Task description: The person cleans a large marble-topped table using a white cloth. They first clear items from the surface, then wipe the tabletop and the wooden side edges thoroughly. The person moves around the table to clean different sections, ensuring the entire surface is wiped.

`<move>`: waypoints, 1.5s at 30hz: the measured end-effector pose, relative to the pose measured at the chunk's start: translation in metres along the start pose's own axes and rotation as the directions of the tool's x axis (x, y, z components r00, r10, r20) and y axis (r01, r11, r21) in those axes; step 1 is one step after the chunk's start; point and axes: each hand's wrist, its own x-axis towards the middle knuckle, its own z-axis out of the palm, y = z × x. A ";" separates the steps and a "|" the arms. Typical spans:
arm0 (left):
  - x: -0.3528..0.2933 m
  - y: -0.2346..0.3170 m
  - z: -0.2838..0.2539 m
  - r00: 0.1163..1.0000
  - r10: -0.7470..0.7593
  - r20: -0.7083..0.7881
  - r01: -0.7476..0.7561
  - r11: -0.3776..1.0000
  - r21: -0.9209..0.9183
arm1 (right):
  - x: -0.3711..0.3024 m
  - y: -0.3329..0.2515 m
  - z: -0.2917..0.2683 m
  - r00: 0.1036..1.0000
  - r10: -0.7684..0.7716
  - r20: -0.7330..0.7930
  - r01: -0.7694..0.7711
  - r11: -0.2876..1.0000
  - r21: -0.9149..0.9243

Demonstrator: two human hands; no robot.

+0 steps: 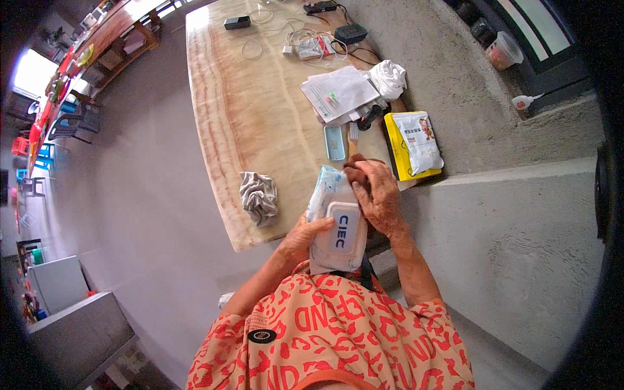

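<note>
A soft white and blue pack of wet wipes [318, 250] with a hard flip lid is held in front of my body, at the near end of the table. The lid is down. My left hand [304, 235] grips the pack's left side, thumb lying over the front by the lid. With bent fingers, my right hand [377, 192] closes on the upper right edge of the pack. Just beyond it lies a brush [353, 138] with a wooden handle, partly hidden by that hand. Beside the brush is a light blue shallow case [334, 143].
A crumpled grey cloth [259, 198] lies at the table's [247, 117] near left. Right of the hands sit a yellow box [402, 153] and a white pouch [419, 140]. Farther back are papers [341, 91], a white cloth [389, 79] and tangled cables [318, 45]. A concrete ledge [507, 195] runs along the right.
</note>
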 end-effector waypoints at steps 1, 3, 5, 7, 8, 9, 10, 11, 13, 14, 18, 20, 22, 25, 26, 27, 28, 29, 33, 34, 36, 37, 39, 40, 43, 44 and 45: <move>0.000 0.001 -0.001 1.000 -0.005 -0.014 0.005 1.000 -0.014 | -0.006 0.007 0.005 0.996 0.084 -0.029 -0.080 0.990 0.118; 0.001 0.004 -0.004 0.999 -0.017 -0.041 0.015 0.999 -0.045 | -0.021 0.005 0.009 0.954 0.299 0.035 -0.293 0.897 0.332; 0.010 0.003 -0.015 1.000 0.018 -0.010 -0.019 0.998 -0.064 | -0.030 -0.007 0.017 0.944 0.331 0.022 -0.308 0.853 0.421; 0.013 0.008 -0.013 0.998 0.053 0.022 -0.050 0.989 -0.136 | -0.041 -0.011 0.021 0.932 0.357 0.070 -0.347 0.817 0.461; 0.016 0.011 -0.015 0.997 0.071 0.003 -0.070 0.985 -0.159 | -0.045 -0.018 0.020 0.925 0.370 0.092 -0.362 0.780 0.511; 0.019 0.015 -0.019 0.996 0.087 -0.015 -0.088 0.979 -0.183 | -0.050 -0.023 0.016 0.932 0.344 0.111 -0.351 0.789 0.505; 0.020 0.020 -0.024 0.994 0.106 -0.035 -0.111 0.973 -0.203 | -0.057 -0.028 0.014 0.940 0.315 0.129 -0.336 0.796 0.503; 0.020 0.025 -0.028 0.992 0.115 -0.049 -0.122 0.971 -0.206 | -0.066 -0.031 0.012 0.948 0.276 0.160 -0.319 0.795 0.516; 0.020 0.033 -0.025 0.990 0.127 -0.058 -0.137 0.961 -0.238 | -0.079 -0.038 0.012 0.974 0.188 0.124 -0.225 0.844 0.487; 0.019 0.035 -0.023 0.989 0.133 -0.063 -0.145 0.956 -0.255 | -0.081 -0.043 0.010 0.981 0.156 0.116 -0.193 0.858 0.477; 0.023 0.032 -0.035 0.995 0.095 -0.011 -0.094 0.947 -0.307 | -0.057 -0.047 0.011 0.989 0.128 0.070 -0.145 0.824 0.548; 0.016 0.036 -0.027 1.000 0.023 -0.014 -0.026 0.955 -0.295 | -0.035 -0.044 0.010 0.990 0.115 0.085 -0.143 0.820 0.554; 0.011 0.036 -0.026 1.000 -0.004 0.029 0.012 0.961 -0.275 | -0.013 -0.034 0.018 0.996 0.086 0.035 -0.092 0.861 0.500; 0.009 0.031 -0.022 0.997 -0.008 0.080 0.029 0.964 -0.264 | 0.020 -0.029 0.019 0.987 0.160 0.005 -0.145 0.881 0.449; 0.009 0.031 -0.020 0.997 0.008 0.080 0.013 0.967 -0.254 | 0.025 -0.028 0.021 0.980 0.200 -0.003 -0.175 0.863 0.474; 0.010 0.030 -0.021 0.999 0.027 0.047 -0.015 0.970 -0.241 | 0.027 -0.029 0.025 0.969 0.245 0.016 -0.221 0.841 0.494; 0.012 0.030 -0.023 0.999 0.046 0.014 -0.042 0.973 -0.228 | 0.025 -0.029 0.028 0.980 0.198 -0.003 -0.179 0.894 0.410; 0.014 0.030 -0.024 0.998 0.065 -0.017 -0.067 0.974 -0.214 | 0.020 -0.030 0.031 0.989 0.150 -0.017 -0.136 0.937 0.321; 0.015 0.041 -0.032 0.980 0.199 -0.015 -0.199 0.967 -0.157 | -0.006 -0.042 0.042 0.995 -0.087 0.046 0.084 0.994 0.067; 0.016 0.041 -0.035 0.982 0.188 0.024 -0.179 0.962 -0.207 | -0.015 -0.050 0.041 0.988 -0.128 0.086 0.130 0.991 -0.018; 0.021 0.039 -0.043 0.980 0.168 0.101 -0.131 0.945 -0.301 | -0.028 -0.071 0.034 0.955 -0.187 0.230 0.212 0.973 -0.090; 0.021 0.041 -0.042 0.988 0.115 0.103 -0.081 0.953 -0.292 | -0.036 -0.077 0.036 0.936 -0.242 0.257 0.272 0.959 -0.086; 0.019 0.039 -0.047 0.958 0.089 0.272 -0.001 0.951 -0.310 | -0.045 -0.083 0.039 0.908 -0.307 0.285 0.344 0.935 -0.086; 0.019 0.037 -0.049 0.923 0.084 0.376 0.046 0.945 -0.324 | -0.045 -0.082 0.041 0.918 -0.300 0.260 0.331 0.940 -0.080; 0.011 0.034 -0.031 0.972 0.143 0.185 -0.116 0.982 -0.149 | -0.031 -0.071 0.045 0.940 -0.262 0.220 0.287 0.954 -0.089; 0.002 0.033 -0.016 0.982 0.169 0.079 -0.165 0.984 -0.063 | -0.027 -0.067 0.049 0.946 -0.262 0.192 0.287 0.951 -0.115; -0.002 0.032 -0.010 0.991 0.130 0.003 -0.129 0.983 -0.131 | -0.019 -0.067 0.050 0.950 -0.258 0.178 0.282 0.951 -0.125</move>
